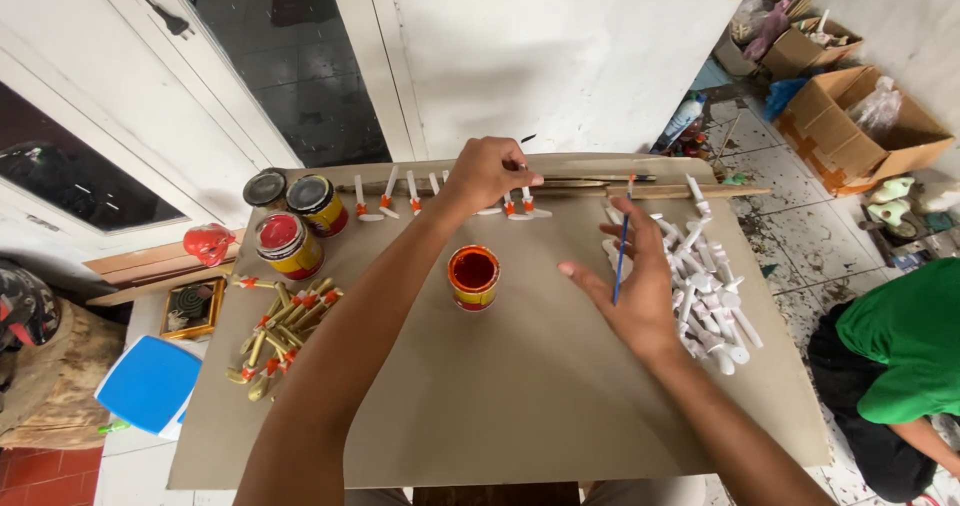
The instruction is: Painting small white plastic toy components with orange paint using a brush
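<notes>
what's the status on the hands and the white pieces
Left hand setting small white orange-tipped piece in row along wooden stick. Right hand holds thin blue paintbrush beside white pile. Nothing blocking.

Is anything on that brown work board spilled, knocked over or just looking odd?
Nothing stands out. The open paint can stands upright with no spill around it, and the white pieces lie in a loose heap by the right hand holding a brush.
</notes>
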